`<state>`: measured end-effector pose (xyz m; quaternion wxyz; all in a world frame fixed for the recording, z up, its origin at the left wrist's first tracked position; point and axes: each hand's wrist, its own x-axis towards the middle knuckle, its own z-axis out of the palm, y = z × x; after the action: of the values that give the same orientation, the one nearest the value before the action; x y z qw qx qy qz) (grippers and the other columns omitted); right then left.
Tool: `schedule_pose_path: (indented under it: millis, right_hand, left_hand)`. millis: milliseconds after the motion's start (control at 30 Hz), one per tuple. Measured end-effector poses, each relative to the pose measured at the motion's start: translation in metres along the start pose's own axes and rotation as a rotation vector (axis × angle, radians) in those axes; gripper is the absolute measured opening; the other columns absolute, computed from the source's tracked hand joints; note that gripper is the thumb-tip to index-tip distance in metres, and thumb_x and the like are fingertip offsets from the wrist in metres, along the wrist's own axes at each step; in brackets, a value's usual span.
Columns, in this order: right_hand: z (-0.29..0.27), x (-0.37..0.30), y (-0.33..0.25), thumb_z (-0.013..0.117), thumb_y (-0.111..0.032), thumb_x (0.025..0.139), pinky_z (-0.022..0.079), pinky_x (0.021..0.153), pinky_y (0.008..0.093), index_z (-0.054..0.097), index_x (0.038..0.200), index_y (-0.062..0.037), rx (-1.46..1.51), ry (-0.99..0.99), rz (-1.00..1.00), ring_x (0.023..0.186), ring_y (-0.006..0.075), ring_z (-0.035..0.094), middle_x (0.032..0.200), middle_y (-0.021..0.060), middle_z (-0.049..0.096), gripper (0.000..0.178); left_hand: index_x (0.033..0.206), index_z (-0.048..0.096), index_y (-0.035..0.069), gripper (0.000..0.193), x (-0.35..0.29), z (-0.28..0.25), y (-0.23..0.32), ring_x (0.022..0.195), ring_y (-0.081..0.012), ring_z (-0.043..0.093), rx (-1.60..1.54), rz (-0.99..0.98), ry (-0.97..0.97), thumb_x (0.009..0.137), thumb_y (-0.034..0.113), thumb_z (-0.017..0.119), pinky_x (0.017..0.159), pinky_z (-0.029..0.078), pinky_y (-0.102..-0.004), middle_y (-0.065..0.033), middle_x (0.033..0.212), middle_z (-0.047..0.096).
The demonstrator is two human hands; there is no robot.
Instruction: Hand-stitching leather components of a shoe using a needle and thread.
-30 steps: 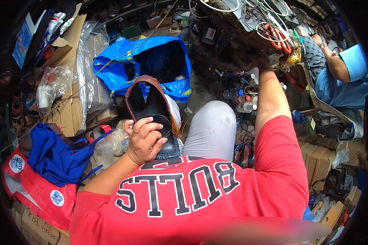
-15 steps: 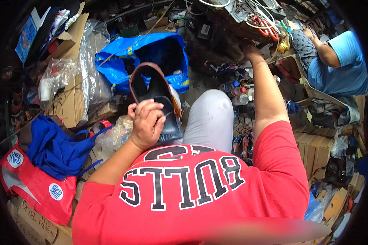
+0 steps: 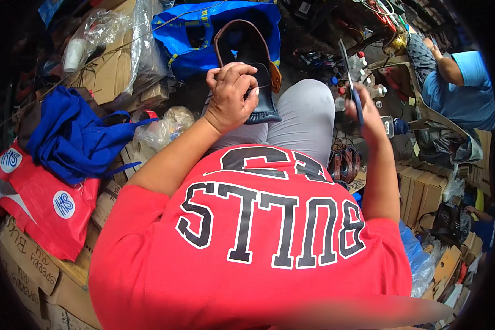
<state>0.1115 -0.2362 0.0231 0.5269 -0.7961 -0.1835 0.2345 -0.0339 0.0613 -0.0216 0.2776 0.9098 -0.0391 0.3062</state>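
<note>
A dark leather shoe (image 3: 265, 110) with a brown rim around its opening rests on my lap, its toe toward me. My left hand (image 3: 234, 99) lies over the front of it, fingers curled and gripping it. An orange-brown leather piece (image 3: 276, 78) shows along the shoe's right side. Off to the right, my right hand (image 3: 371, 118) holds a pair of scissors (image 3: 346, 67) by the blue handles, with the blades pointing up and away from me. That hand is slightly blurred by motion, clear of the shoe.
A blue bag (image 3: 176, 30) sits beyond the shoe. Several plastic bottles (image 3: 358, 61) stand beyond my right hand. Blue cloth (image 3: 82, 132), a red bag (image 3: 44, 203) and cardboard boxes (image 3: 27, 247) crowd the left. Another person in a blue shirt (image 3: 456, 91) sits at the far right.
My right hand has come back from the cluttered far area and now holds scissors in view. My left hand still grips the shoe. The whole view has shifted.
</note>
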Motion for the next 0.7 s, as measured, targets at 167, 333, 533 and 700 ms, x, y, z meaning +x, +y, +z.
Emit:
schedule_pose_path:
  millis: [167,333,533,700]
  right_hand:
    - [0.028,-0.069,-0.01,0.072,-0.066,0.064,0.036,0.061,0.019,0.047,0.123,-0.0044,0.387,-0.513,0.2,0.066,0.0079,0.049,0.075,0.0002,0.053,0.089]
    - [0.048,-0.062,-0.014,0.07,-0.061,0.071,0.038,0.06,0.0204,0.048,0.121,-0.0018,0.37,-0.672,0.241,0.063,0.0087,0.048,0.071,0.0005,0.053,0.08]
    - [0.069,-0.041,-0.013,0.065,-0.057,0.078,0.038,0.061,0.0217,0.049,0.119,-0.0034,0.369,-0.646,0.191,0.061,0.0098,0.048,0.069,0.0005,0.052,0.069]
    - [0.084,-0.03,-0.002,0.066,-0.048,0.082,0.038,0.062,0.0218,0.047,0.117,-0.0049,0.417,-0.615,0.163,0.062,0.01,0.048,0.071,0.001,0.052,0.059]
  left_hand:
    - [0.082,0.059,0.012,0.012,-0.004,-0.002,0.0,0.109,-0.0215,0.05,-0.005,0.01,0.014,0.071,0.013,0.064,0.091,0.026,-0.0391,-0.0036,0.11,0.057]
    - [0.081,0.06,0.012,0.011,-0.004,-0.001,0.003,0.11,-0.0212,0.05,-0.008,0.024,0.023,0.071,0.013,0.064,0.091,0.026,-0.0391,-0.0034,0.11,0.057]
    - [0.08,0.06,0.013,0.009,-0.005,0.001,0.005,0.11,-0.0203,0.05,-0.014,0.042,0.037,0.072,0.013,0.064,0.091,0.025,-0.0391,-0.0026,0.109,0.057]
    - [0.08,0.061,0.013,0.01,-0.005,-0.001,0.005,0.11,-0.0199,0.05,-0.021,0.061,0.031,0.07,0.013,0.065,0.091,0.025,-0.0397,-0.0015,0.105,0.057]
